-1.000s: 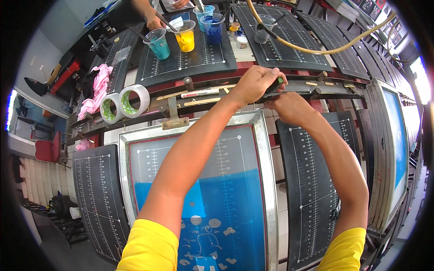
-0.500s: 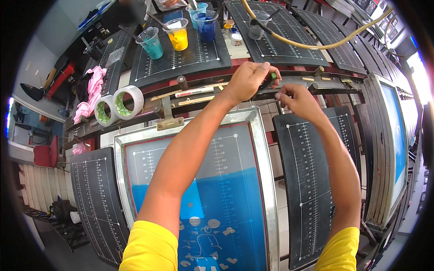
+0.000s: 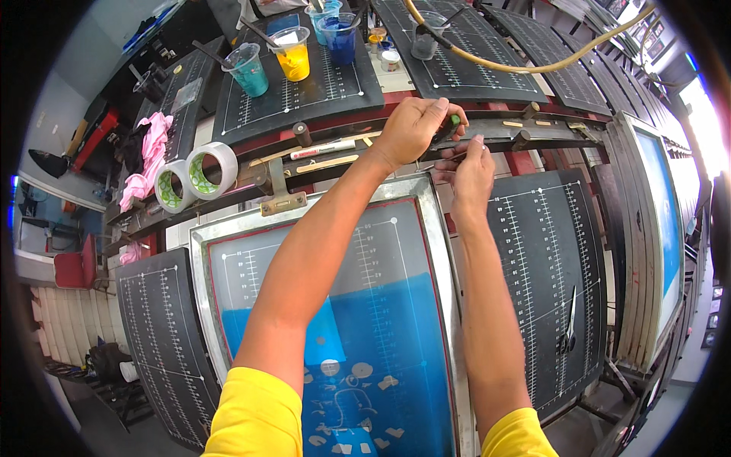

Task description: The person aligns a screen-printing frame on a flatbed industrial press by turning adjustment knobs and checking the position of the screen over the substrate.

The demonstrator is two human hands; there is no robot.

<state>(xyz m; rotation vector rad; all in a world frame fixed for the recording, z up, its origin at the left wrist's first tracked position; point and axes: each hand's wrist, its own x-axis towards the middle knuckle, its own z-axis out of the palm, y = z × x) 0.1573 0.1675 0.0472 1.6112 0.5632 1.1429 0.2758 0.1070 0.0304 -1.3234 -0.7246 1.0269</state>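
A workroom with a grey wall [image 3: 99, 46] at upper left surrounds a row of work stations. In the lower middle lies a metal-framed screen [image 3: 396, 327], its mesh grey toward the top and blue below, with pale shapes near the bottom edge. Black boards with white rulers flank it, one at lower left [image 3: 160, 335] and one at right [image 3: 525, 244]; more boards line the top. A stack of frames [image 3: 636, 251] stands at far right, and a dark rail [image 3: 560, 135] runs across the middle.

The left forearm [image 3: 320, 244] crosses the screen and hides part of it. A yellowish hose [image 3: 525, 70] loops over the boards at upper right. Pink cloth [image 3: 152, 148] hangs at left, near two tape rolls [image 3: 212, 172]. Cups of teal [image 3: 247, 72], yellow [image 3: 294, 61] and dark blue [image 3: 341, 44] stand at the top.

Above the centre, the left hand [image 3: 417, 131] is curled around a dark tool [image 3: 454, 120] with a green end, over the rail. The right hand [image 3: 470, 169] is just below, fingers bent; whether it grips anything cannot be told. Black scissors [image 3: 569, 327] lie on the right board.
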